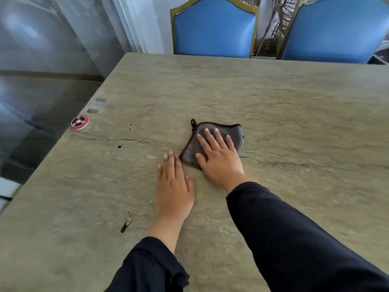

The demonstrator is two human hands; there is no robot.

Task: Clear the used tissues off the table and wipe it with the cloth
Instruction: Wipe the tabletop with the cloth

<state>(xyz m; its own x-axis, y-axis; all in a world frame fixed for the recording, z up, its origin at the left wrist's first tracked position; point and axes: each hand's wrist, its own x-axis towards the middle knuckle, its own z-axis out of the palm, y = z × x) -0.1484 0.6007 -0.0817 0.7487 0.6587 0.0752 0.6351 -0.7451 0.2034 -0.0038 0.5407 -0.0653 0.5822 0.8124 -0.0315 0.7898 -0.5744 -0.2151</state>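
A folded grey cloth (235, 131) with a dark edge and a small loop lies near the middle of the stone-look table (294, 114). My right hand (219, 154) presses flat on the cloth, fingers spread over it. My left hand (173, 184) rests flat on the bare table just left of the cloth, its fingertips close to the cloth's near corner. No tissues are in view. Dark stains mark the table at the left (120, 146) and near my left forearm (126, 224).
A round red and black disc (79, 122) sits at the table's left edge, with two small grey rectangles (96, 106) behind it. Two blue chairs (214, 28) (336, 30) stand at the far side. The floor drops off to the left.
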